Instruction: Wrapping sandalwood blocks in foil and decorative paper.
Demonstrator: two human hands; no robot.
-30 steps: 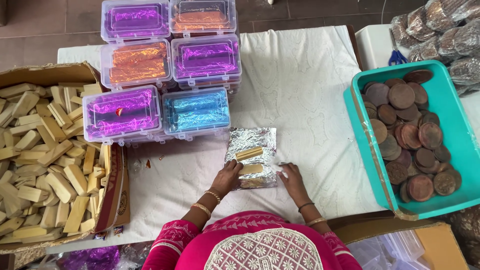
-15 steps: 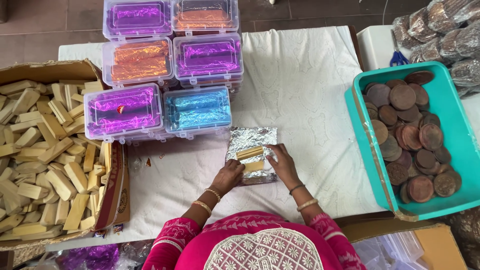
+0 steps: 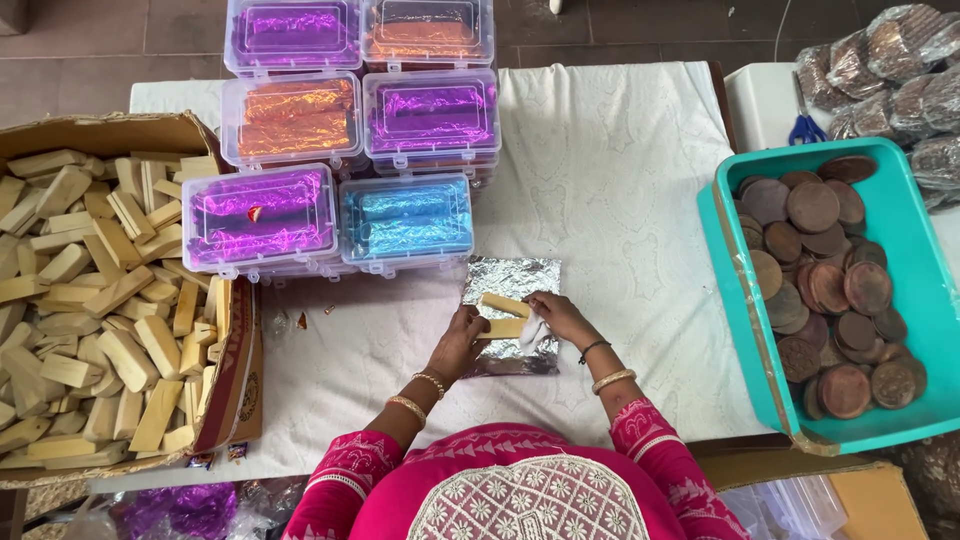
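**Two hands on tan bars over a foil sheet, at a cloth-covered table**

A brown tiled floor (image 3: pixel 120 40) shows at the far edge. Over it stands a table under a white textured cloth (image 3: pixel 620 180), which fills most of the view. At the left an open cardboard box (image 3: pixel 235 370) holds a heap of tan rectangular bars (image 3: pixel 90 300). At the right sits a teal plastic tray (image 3: pixel 925 300) of brown round discs (image 3: pixel 825 290), with more discs wrapped in clear bags (image 3: pixel 900 60) far right. In the far middle, clear plastic lidded boxes (image 3: pixel 405 215) are stacked in rows, showing purple, orange and blue shiny wrap inside.

Near the middle, just this side of the boxes, lies a crinkled silver foil sheet (image 3: pixel 515 280), flat on the cloth. Two tan bars (image 3: pixel 503 315) rest on it. The left hand (image 3: pixel 458 340) curls its fingers against the bars' near-left end. The right hand (image 3: pixel 560 315) pinches at their right side where the foil lifts; whether it grips foil or bar cannot be told.
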